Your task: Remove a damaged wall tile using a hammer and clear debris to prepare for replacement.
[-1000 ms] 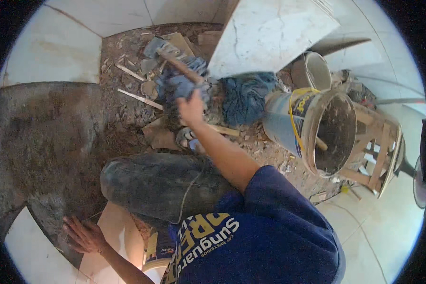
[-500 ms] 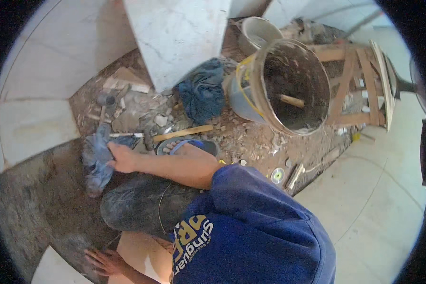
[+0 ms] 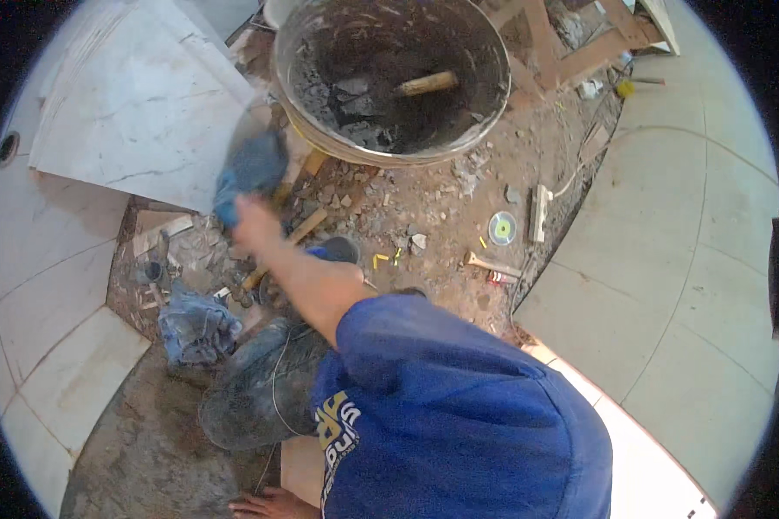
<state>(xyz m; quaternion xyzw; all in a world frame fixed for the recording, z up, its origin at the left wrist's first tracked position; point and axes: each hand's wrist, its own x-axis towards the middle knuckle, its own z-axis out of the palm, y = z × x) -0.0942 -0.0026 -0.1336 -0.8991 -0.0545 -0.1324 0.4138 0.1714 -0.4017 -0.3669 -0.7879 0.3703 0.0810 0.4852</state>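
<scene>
My right hand (image 3: 258, 227), blurred by motion, reaches out to the near side of the big bucket (image 3: 389, 156), at its left. Its fingers are closed on a dark blue cloth (image 3: 255, 164), smeared in the picture and lifted beside a leaning marble-patterned tile (image 3: 147, 112). A crumpled light blue cloth (image 3: 197, 324) lies on the floor by my bent knee. At the lower edge my left hand (image 3: 273, 504) rests with its fingers stretched on the dark grey floor surface, partly cut off by the frame.
A wooden handle (image 3: 428, 83) sticks out of the bucket. Rubble (image 3: 203, 251), a wooden stick (image 3: 307, 227), a round disc (image 3: 503, 228) and a wooden-handled tool (image 3: 492, 265) lie about. A wooden frame (image 3: 580, 52) stands far right. Pale tiles (image 3: 649, 242) cover the right side.
My right hand has let go of the light blue cloth and taken up the dark blue one near the bucket. The view has shifted, with the bucket now nearer the middle.
</scene>
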